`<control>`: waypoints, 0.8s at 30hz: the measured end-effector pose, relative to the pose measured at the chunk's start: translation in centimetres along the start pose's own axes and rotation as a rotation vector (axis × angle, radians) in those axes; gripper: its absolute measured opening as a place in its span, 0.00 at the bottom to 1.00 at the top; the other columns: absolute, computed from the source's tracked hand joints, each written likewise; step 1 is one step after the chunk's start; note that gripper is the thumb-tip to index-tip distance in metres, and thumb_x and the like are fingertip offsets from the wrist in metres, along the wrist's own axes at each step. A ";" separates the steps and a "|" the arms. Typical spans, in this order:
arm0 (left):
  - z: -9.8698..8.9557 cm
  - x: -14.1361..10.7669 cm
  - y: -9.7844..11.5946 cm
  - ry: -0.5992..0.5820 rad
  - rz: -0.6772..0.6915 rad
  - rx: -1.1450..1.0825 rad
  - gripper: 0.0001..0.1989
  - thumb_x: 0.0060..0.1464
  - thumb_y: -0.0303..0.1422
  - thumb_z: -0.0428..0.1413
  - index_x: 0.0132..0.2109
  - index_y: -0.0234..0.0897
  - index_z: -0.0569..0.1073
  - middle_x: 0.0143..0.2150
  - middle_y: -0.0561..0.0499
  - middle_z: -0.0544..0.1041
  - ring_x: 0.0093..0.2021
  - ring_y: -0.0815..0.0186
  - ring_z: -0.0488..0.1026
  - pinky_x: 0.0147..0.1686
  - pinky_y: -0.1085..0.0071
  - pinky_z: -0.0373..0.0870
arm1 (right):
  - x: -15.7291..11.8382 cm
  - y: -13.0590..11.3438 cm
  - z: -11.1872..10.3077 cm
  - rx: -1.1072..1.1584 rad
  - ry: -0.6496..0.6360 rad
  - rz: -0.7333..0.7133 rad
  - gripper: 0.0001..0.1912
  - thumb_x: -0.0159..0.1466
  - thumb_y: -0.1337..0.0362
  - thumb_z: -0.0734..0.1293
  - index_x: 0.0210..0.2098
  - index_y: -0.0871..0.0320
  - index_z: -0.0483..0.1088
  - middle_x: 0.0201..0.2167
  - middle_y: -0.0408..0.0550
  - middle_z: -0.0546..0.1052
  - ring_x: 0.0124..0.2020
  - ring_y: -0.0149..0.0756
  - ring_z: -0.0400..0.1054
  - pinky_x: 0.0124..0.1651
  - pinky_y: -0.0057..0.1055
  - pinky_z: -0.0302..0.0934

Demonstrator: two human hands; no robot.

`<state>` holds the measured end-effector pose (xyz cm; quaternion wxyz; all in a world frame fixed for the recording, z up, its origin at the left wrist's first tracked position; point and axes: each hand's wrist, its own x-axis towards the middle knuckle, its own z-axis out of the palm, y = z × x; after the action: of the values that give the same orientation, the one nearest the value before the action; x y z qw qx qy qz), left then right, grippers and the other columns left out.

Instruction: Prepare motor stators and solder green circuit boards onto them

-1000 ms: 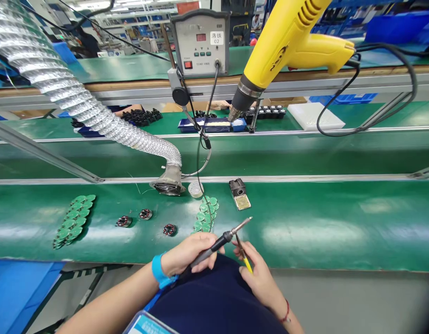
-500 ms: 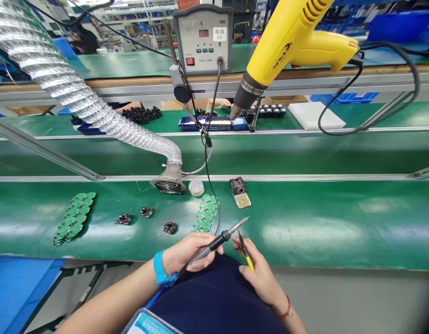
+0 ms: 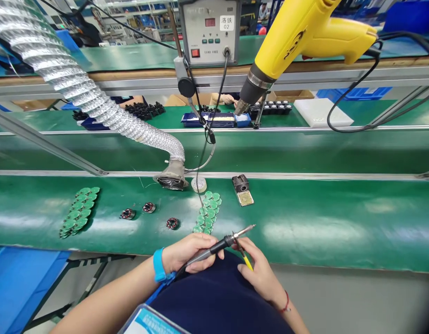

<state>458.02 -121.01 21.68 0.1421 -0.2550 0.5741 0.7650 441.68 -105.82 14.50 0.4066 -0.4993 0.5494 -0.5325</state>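
The slim black-and-grey soldering iron [image 3: 222, 244] slants across the near edge of the glossy green bench [image 3: 326, 241], held in the left hand [image 3: 191, 252]; the right hand [image 3: 258, 269] grips a yellow-handled metal hand tool [image 3: 248, 263] at or just behind its collar. I'd judge the step to be work at the iron's front end, calling next for a steady handle and clear fingers.

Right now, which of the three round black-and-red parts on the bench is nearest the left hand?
The rightmost round part, nearest the left hand, which grips the soldering iron; the middle part and leftmost part sit farther left.
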 end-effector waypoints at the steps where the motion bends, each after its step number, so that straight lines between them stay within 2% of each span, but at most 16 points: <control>1: 0.1 -0.1 0.1 -0.004 0.006 -0.061 0.20 0.59 0.45 0.43 0.39 0.32 0.69 0.17 0.57 0.63 0.10 0.75 0.50 0.11 0.76 0.45 | 0.0 0.1 -0.1 0.021 -0.001 -0.007 0.32 0.52 0.76 0.60 0.56 0.52 0.65 0.51 0.48 0.68 0.54 0.40 0.63 0.61 0.40 0.53; 2: 0.2 -0.1 0.2 0.048 0.035 -0.077 0.19 0.58 0.46 0.45 0.39 0.33 0.68 0.18 0.57 0.64 0.10 0.75 0.51 0.11 0.77 0.45 | -0.1 0.2 -0.2 0.034 0.001 -0.001 0.32 0.53 0.76 0.60 0.57 0.52 0.64 0.53 0.49 0.67 0.56 0.40 0.61 0.62 0.41 0.52; 4: 0.7 0.0 -0.2 0.228 0.118 0.021 0.16 0.57 0.46 0.48 0.38 0.35 0.65 0.22 0.57 0.66 0.14 0.76 0.56 0.14 0.78 0.49 | -0.1 0.3 -0.3 0.029 0.003 0.030 0.33 0.54 0.75 0.60 0.59 0.51 0.62 0.54 0.49 0.66 0.58 0.40 0.60 0.63 0.42 0.50; 7: 1.4 0.3 -1.0 0.519 0.267 0.429 0.10 0.54 0.39 0.54 0.35 0.37 0.64 0.28 0.54 0.68 0.27 0.71 0.64 0.27 0.76 0.60 | 0.0 0.0 -0.1 -0.029 0.017 0.073 0.33 0.55 0.75 0.61 0.59 0.52 0.61 0.52 0.50 0.67 0.56 0.41 0.61 0.63 0.43 0.51; 9: 1.5 0.4 -1.3 0.650 0.344 0.653 0.08 0.52 0.37 0.55 0.34 0.37 0.66 0.31 0.52 0.69 0.32 0.68 0.65 0.33 0.73 0.62 | 0.2 -0.3 0.1 -0.068 0.038 0.102 0.32 0.54 0.75 0.60 0.58 0.53 0.63 0.49 0.50 0.69 0.52 0.40 0.64 0.60 0.42 0.55; 10: 1.4 0.4 -1.3 0.656 0.340 0.672 0.09 0.53 0.38 0.55 0.33 0.36 0.67 0.31 0.51 0.69 0.32 0.68 0.64 0.32 0.73 0.61 | 0.2 -0.4 0.1 -0.082 0.045 0.113 0.32 0.54 0.76 0.59 0.58 0.54 0.64 0.47 0.50 0.70 0.50 0.40 0.65 0.59 0.42 0.56; 11: 1.2 0.3 -1.2 0.604 0.300 0.613 0.10 0.54 0.40 0.53 0.34 0.36 0.67 0.30 0.51 0.69 0.29 0.69 0.64 0.29 0.73 0.60 | 0.2 -0.5 0.2 -0.088 0.044 0.114 0.32 0.54 0.76 0.59 0.57 0.54 0.65 0.46 0.50 0.70 0.49 0.40 0.65 0.58 0.41 0.57; 14: 0.5 0.1 -0.8 0.210 0.065 0.204 0.19 0.59 0.46 0.44 0.36 0.35 0.68 0.20 0.55 0.65 0.15 0.73 0.56 0.17 0.75 0.51 | 0.2 -0.5 0.1 -0.053 0.001 0.054 0.31 0.53 0.76 0.60 0.56 0.54 0.65 0.48 0.50 0.69 0.52 0.41 0.63 0.60 0.41 0.55; 15: 0.4 0.1 -0.7 0.110 0.008 0.087 0.22 0.59 0.47 0.42 0.38 0.34 0.69 0.19 0.56 0.65 0.13 0.74 0.53 0.15 0.75 0.48 | 0.2 -0.4 0.0 -0.034 -0.012 0.035 0.31 0.54 0.75 0.60 0.56 0.53 0.65 0.50 0.50 0.69 0.54 0.41 0.62 0.61 0.41 0.53; 16: 0.3 0.1 -0.6 0.076 -0.014 0.018 0.23 0.60 0.48 0.41 0.39 0.33 0.69 0.19 0.56 0.65 0.12 0.74 0.52 0.14 0.75 0.46 | 0.2 -0.3 -0.1 -0.021 -0.018 0.028 0.31 0.54 0.75 0.60 0.57 0.53 0.64 0.52 0.50 0.68 0.56 0.41 0.60 0.62 0.42 0.51; 17: 0.3 0.2 -0.6 0.108 0.002 0.008 0.23 0.59 0.49 0.41 0.39 0.33 0.68 0.20 0.55 0.65 0.12 0.75 0.53 0.14 0.75 0.47 | 0.2 -0.2 -0.1 -0.016 -0.020 0.033 0.31 0.54 0.75 0.60 0.57 0.53 0.63 0.53 0.50 0.67 0.58 0.41 0.59 0.64 0.42 0.50; 18: 0.4 0.2 -0.6 0.190 0.050 0.050 0.20 0.59 0.48 0.44 0.39 0.34 0.67 0.22 0.55 0.66 0.14 0.74 0.55 0.15 0.76 0.49 | 0.2 -0.1 -0.1 -0.017 -0.020 0.048 0.32 0.54 0.76 0.60 0.58 0.53 0.62 0.54 0.50 0.66 0.58 0.40 0.59 0.64 0.42 0.49; 21: 0.9 0.5 -0.8 0.475 0.236 0.384 0.12 0.57 0.41 0.52 0.35 0.36 0.64 0.27 0.55 0.66 0.25 0.72 0.61 0.25 0.76 0.56 | 0.4 0.0 -0.1 -0.039 -0.012 0.093 0.33 0.54 0.76 0.60 0.59 0.53 0.61 0.54 0.50 0.66 0.58 0.39 0.59 0.64 0.41 0.48; 24: 1.2 0.7 -1.0 0.591 0.279 0.644 0.07 0.56 0.35 0.53 0.35 0.37 0.65 0.29 0.55 0.66 0.30 0.69 0.61 0.31 0.74 0.57 | 0.6 0.0 0.1 -0.039 0.016 0.131 0.32 0.54 0.75 0.60 0.58 0.53 0.62 0.52 0.50 0.67 0.55 0.39 0.62 0.62 0.42 0.52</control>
<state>457.69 -119.64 20.77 -0.0603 -0.3254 0.8273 0.4539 441.67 -106.40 14.57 0.4263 -0.4659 0.5943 -0.4980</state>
